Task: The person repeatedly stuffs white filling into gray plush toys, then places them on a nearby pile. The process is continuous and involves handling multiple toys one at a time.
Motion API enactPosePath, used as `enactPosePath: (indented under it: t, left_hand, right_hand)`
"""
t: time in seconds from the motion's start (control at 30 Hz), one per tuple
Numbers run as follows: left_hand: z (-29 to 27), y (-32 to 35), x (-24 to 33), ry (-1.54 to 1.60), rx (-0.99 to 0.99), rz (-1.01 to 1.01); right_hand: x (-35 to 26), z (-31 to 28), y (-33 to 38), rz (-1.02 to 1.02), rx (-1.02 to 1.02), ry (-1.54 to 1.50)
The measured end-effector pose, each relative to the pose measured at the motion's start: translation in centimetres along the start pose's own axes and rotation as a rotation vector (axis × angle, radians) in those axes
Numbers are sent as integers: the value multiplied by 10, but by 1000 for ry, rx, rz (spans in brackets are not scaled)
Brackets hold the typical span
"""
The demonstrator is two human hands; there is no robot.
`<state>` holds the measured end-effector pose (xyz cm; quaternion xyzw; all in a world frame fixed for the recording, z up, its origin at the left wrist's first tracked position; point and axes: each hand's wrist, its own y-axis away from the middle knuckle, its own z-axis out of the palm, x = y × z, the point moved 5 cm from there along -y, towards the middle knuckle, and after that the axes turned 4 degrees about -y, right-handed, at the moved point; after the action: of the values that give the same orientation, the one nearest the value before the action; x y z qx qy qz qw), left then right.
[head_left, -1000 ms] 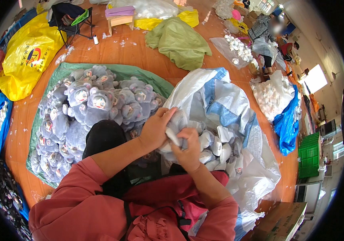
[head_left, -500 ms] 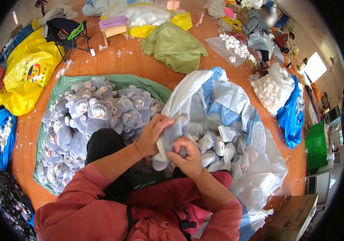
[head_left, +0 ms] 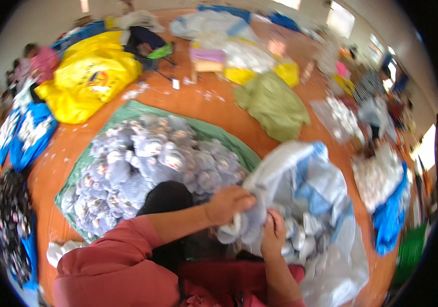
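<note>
A grey plush piece with a white part hangs between my two hands, above my lap; motion smears its details. My left hand grips its upper left side, fingers closed on the fabric. Against its right edge, my right hand is closed on the plush, thumb uppermost. To the left lies a heap of grey plush dolls with printed faces, on a green sheet. Right of my hands, several grey and white plush pieces lie inside a white and blue woven sack.
Ahead on the orange floor are an olive-green sack, a small wooden stool, and a folding chair beside a yellow bag. A bag of white stuffing stands at right. Other people sit at far left and far right.
My view has swung left, so the surroundings sit further right and lower. Both hands still hold the plush piece; my right hand has turned and moved to its right edge.
</note>
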<state>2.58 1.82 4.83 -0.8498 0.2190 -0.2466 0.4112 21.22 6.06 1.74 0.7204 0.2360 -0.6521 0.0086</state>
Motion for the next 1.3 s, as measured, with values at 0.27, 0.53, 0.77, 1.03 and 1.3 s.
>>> enactPosePath:
  t: [0.27,0.53,0.77,1.03,1.3]
  left_hand:
    - [10,0,-5,-24,-171,-55]
    - [22,7,-7,-76,-291,-77]
    - [37,15,7,-174,-549,124]
    - [17,3,15,44,-240,201]
    - [-25,-18,0,-100,152,218]
  right_hand:
    - [21,1,-9,28,-120,11]
    - [25,6,-4,437,-224,-379]
    - [43,14,5,759,-171,-336]
    - [46,6,-6,793,-64,-902]
    - [8,-38,-21,594,-82,-924]
